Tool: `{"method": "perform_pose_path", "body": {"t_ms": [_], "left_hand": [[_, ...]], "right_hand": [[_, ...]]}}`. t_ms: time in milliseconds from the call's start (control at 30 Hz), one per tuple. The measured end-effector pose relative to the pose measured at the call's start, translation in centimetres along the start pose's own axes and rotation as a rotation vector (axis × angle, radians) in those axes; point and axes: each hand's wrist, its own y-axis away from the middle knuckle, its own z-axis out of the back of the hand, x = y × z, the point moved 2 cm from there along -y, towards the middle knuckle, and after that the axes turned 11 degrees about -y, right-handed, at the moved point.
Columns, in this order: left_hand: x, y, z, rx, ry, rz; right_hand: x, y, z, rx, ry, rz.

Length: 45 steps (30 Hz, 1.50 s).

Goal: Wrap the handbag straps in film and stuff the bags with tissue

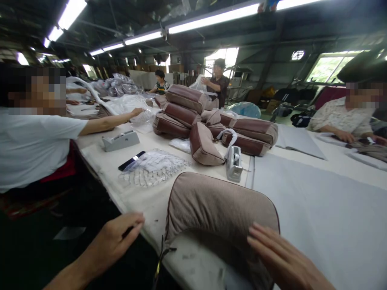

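Observation:
A brown ribbed handbag, curved like a crescent with dark piping, stands at the table's near edge in the head view. My right hand lies against its right side, fingers stretched out and close together, not wrapped round it. To the left of the bag, my left hand hovers by the table edge, apart from the bag. Its thumb is away from the bent fingers, and nothing shows between them. A dark cord with a gold-coloured strip hangs from the bag's lower left corner.
Beyond the bag lie a phone, clear plastic bags and two tape dispensers. Similar brown bags are piled mid-table. A co-worker reaches in from the left; others work farther off. Grey sheeting covers the right.

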Motion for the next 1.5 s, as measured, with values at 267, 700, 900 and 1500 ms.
{"method": "perform_pose_path", "body": {"t_ms": [267,700,900,1500], "left_hand": [[-4.1,-6.9,-10.8,-0.007,-0.251,-0.191],[-1.8,-13.0,-15.0,0.260,0.050,-0.099],[2.9,-9.8,-13.7,0.134,0.148,0.011],[0.0,-15.1,-4.2,-0.035,0.754,0.433]], "right_hand": [[-7.6,-4.8,-8.0,0.252,0.091,-0.509],[-9.3,-9.5,-11.3,0.257,-0.081,-0.472],[-8.9,-5.2,-6.3,0.117,-0.271,-0.418],[2.7,-0.7,1.7,-0.299,-0.336,-0.523]]}}
